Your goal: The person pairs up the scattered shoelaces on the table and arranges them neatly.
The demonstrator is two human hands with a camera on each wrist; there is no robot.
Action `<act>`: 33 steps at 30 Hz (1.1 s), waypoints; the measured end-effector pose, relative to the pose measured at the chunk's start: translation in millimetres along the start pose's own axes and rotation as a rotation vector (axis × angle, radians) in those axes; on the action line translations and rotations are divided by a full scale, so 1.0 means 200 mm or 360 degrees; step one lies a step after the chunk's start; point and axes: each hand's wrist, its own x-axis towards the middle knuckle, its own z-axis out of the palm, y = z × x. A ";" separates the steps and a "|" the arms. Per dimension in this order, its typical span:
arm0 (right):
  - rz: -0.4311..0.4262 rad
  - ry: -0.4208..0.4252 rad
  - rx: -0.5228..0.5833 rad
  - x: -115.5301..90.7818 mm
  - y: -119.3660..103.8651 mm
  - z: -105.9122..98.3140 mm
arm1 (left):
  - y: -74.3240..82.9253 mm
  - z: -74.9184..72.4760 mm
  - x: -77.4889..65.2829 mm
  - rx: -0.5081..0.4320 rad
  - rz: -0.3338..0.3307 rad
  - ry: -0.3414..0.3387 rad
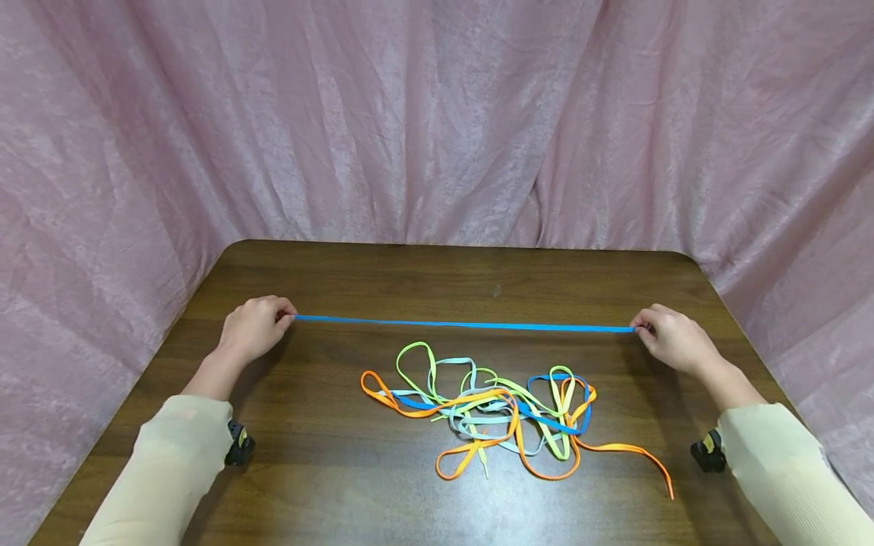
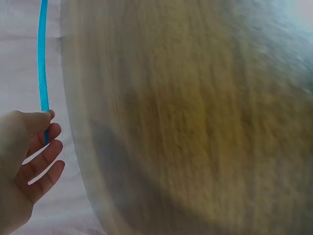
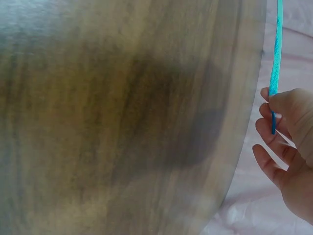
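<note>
A flat blue shoelace is stretched nearly straight between the two hands, over the far part of the table. My left hand pinches its left end between thumb and forefinger; in the left wrist view a short tip of the shoelace pokes out below the thumb. At the other end, my right hand pinches it the same way, and the tip of the shoelace shows past the fingers in the right wrist view. Nearer the body lies a loose tangle of orange, green, pale blue and darker blue shoelaces.
The brown wooden table has rounded far corners. Pink curtains hang behind it and along both sides. One orange lace end trails from the tangle toward the right forearm. Each wrist carries a small black camera.
</note>
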 end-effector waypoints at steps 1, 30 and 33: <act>0.0009 -0.0010 -0.0009 0.01 0.01 0.00 | 0.00 0.00 0.01 -0.0004 -0.0003 0.0004; 0.0370 -0.0191 -0.0052 0.27 0.09 0.00 | 0.01 0.01 0.26 -0.0019 -0.0241 -0.0062; 0.0420 -0.0225 -0.0050 0.29 0.09 0.01 | 0.01 0.02 0.27 -0.0013 -0.0269 -0.0066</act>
